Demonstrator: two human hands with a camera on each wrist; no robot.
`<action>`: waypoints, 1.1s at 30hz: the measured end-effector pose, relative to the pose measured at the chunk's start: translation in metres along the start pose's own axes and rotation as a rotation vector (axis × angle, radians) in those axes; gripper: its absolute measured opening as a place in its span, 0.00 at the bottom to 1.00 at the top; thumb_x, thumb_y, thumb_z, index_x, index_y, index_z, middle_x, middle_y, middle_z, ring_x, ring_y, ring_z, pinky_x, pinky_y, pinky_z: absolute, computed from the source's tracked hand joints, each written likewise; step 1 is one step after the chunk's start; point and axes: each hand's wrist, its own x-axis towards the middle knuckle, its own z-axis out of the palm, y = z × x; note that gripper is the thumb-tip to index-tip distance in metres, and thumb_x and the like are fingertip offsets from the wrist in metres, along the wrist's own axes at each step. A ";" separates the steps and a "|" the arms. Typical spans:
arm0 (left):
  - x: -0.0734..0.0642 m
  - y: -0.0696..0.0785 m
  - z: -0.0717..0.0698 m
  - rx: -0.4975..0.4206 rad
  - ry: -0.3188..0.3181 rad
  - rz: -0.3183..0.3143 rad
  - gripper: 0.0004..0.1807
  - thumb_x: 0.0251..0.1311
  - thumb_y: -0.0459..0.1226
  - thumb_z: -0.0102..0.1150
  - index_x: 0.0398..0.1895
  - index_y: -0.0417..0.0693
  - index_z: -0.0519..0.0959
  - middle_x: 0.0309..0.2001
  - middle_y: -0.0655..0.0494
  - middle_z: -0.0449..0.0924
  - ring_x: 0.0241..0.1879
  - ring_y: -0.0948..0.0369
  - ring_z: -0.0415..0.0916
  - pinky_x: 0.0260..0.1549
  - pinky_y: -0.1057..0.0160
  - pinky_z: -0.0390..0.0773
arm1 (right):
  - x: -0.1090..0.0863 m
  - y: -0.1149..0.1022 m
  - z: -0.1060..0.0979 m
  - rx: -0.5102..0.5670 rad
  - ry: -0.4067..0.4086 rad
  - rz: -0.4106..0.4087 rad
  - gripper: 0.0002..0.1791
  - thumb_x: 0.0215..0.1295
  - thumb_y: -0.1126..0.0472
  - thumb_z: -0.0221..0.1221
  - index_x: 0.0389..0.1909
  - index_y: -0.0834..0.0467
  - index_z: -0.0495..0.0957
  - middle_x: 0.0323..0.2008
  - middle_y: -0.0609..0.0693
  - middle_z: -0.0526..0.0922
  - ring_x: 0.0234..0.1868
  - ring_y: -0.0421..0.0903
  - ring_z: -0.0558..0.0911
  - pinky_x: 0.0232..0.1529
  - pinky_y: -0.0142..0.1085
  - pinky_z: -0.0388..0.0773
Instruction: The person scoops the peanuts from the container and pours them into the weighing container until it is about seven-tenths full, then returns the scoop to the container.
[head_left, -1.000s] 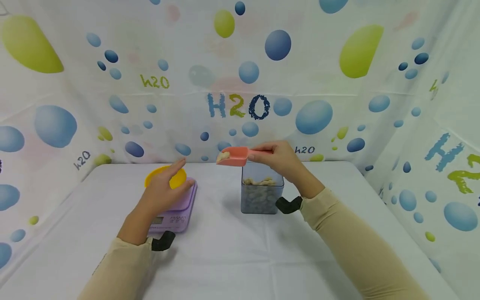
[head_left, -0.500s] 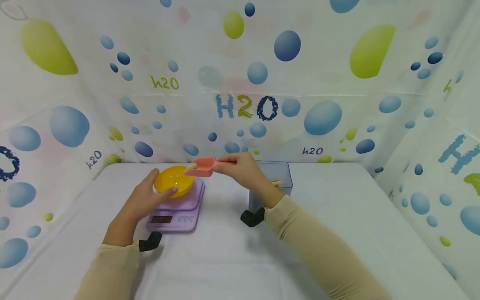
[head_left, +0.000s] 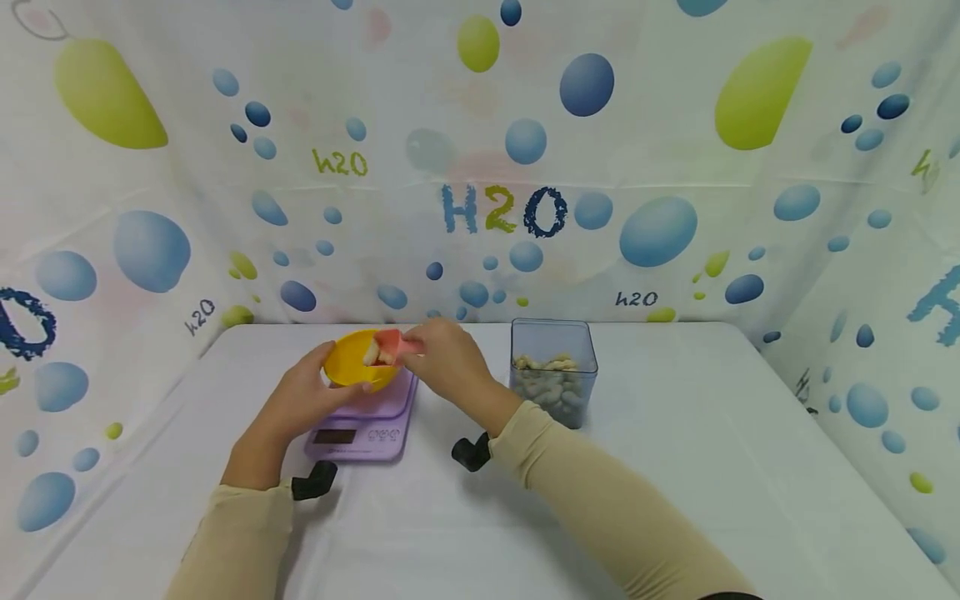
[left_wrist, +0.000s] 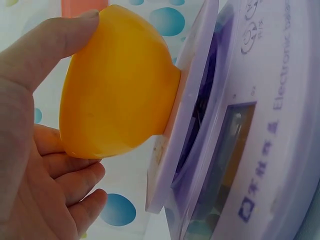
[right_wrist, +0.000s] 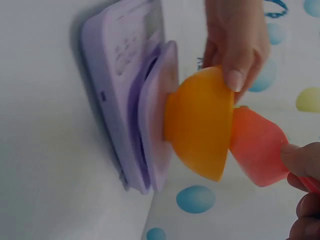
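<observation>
A yellow bowl (head_left: 347,360) stands on the platform of a purple kitchen scale (head_left: 367,437). My left hand (head_left: 303,396) holds the bowl by its side, thumb at the near rim and fingers round the far side. Over the bowl, my right hand (head_left: 448,357) grips the handle of a pink scoop (head_left: 390,343), which tips down toward the inside. Pale pieces that look like unshelled peanuts (head_left: 371,353) lie at the scoop's mouth. In the right wrist view the scoop (right_wrist: 260,147) meets the rim of the bowl (right_wrist: 197,125). The bowl's inside is partly hidden.
To the right stands a clear bluish square container (head_left: 555,333), partly filled with similar peanuts (head_left: 551,387). A white cloth (head_left: 675,467) covers the table, and a patterned curtain (head_left: 645,108) hangs behind and at the sides.
My right hand has carried the scoop left from above the container to the bowl and tilted it down. My left hand has come to hold the bowl's side.
</observation>
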 end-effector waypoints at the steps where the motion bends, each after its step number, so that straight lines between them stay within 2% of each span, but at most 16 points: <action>1: 0.000 0.000 0.000 -0.001 0.002 0.000 0.58 0.55 0.63 0.62 0.76 0.37 0.50 0.73 0.34 0.56 0.70 0.36 0.56 0.66 0.32 0.58 | -0.001 -0.001 0.002 -0.064 0.003 -0.041 0.18 0.64 0.51 0.65 0.53 0.53 0.84 0.39 0.46 0.84 0.34 0.40 0.77 0.32 0.22 0.75; 5: -0.001 0.000 0.001 -0.017 0.015 0.013 0.56 0.54 0.63 0.63 0.76 0.39 0.52 0.73 0.35 0.59 0.70 0.37 0.58 0.66 0.33 0.59 | -0.003 -0.002 0.006 -0.265 0.046 -0.203 0.15 0.65 0.51 0.64 0.49 0.51 0.86 0.29 0.45 0.76 0.26 0.38 0.72 0.25 0.20 0.69; 9: -0.001 0.000 0.001 -0.023 0.029 0.025 0.54 0.55 0.62 0.64 0.75 0.39 0.54 0.71 0.36 0.61 0.68 0.38 0.61 0.66 0.34 0.61 | -0.005 -0.002 0.009 -0.436 0.122 -0.351 0.10 0.66 0.54 0.64 0.44 0.52 0.86 0.26 0.45 0.72 0.25 0.39 0.71 0.25 0.19 0.73; 12: -0.001 -0.001 0.001 -0.013 0.028 0.020 0.56 0.55 0.63 0.63 0.75 0.38 0.53 0.72 0.35 0.60 0.69 0.37 0.60 0.66 0.34 0.60 | -0.006 -0.002 0.009 -0.535 0.163 -0.416 0.08 0.66 0.56 0.63 0.42 0.52 0.86 0.28 0.45 0.75 0.27 0.39 0.74 0.29 0.20 0.78; 16: 0.000 -0.002 0.001 -0.004 0.016 0.000 0.59 0.54 0.65 0.62 0.76 0.36 0.50 0.73 0.33 0.56 0.71 0.35 0.55 0.67 0.33 0.58 | -0.007 -0.002 0.007 -0.575 0.196 -0.447 0.06 0.67 0.59 0.62 0.40 0.53 0.86 0.29 0.46 0.77 0.28 0.39 0.77 0.29 0.23 0.80; 21: 0.002 -0.003 0.003 0.000 0.006 -0.016 0.60 0.53 0.66 0.61 0.77 0.37 0.49 0.74 0.33 0.54 0.71 0.35 0.54 0.67 0.33 0.57 | -0.009 0.004 -0.004 -0.445 0.193 -0.405 0.07 0.66 0.57 0.63 0.41 0.51 0.87 0.26 0.45 0.76 0.26 0.39 0.74 0.24 0.21 0.74; 25: 0.003 -0.002 0.004 0.006 -0.011 -0.026 0.61 0.53 0.68 0.60 0.77 0.39 0.47 0.75 0.35 0.53 0.72 0.36 0.53 0.66 0.31 0.56 | -0.011 0.013 -0.021 -0.308 0.133 -0.282 0.14 0.64 0.48 0.64 0.46 0.48 0.87 0.28 0.43 0.76 0.27 0.38 0.73 0.26 0.22 0.72; 29: 0.002 0.001 0.001 0.018 -0.016 -0.024 0.61 0.54 0.66 0.59 0.78 0.38 0.44 0.76 0.34 0.50 0.73 0.35 0.50 0.67 0.31 0.54 | -0.016 0.029 -0.048 -0.132 0.079 -0.135 0.17 0.64 0.45 0.64 0.49 0.50 0.86 0.31 0.43 0.79 0.31 0.40 0.74 0.30 0.27 0.74; 33: -0.002 0.009 -0.005 0.041 0.012 -0.012 0.61 0.57 0.65 0.58 0.78 0.38 0.41 0.77 0.34 0.45 0.73 0.35 0.47 0.68 0.31 0.52 | -0.024 0.054 -0.084 0.034 0.069 -0.038 0.18 0.63 0.48 0.66 0.49 0.52 0.86 0.36 0.45 0.82 0.37 0.43 0.75 0.36 0.33 0.77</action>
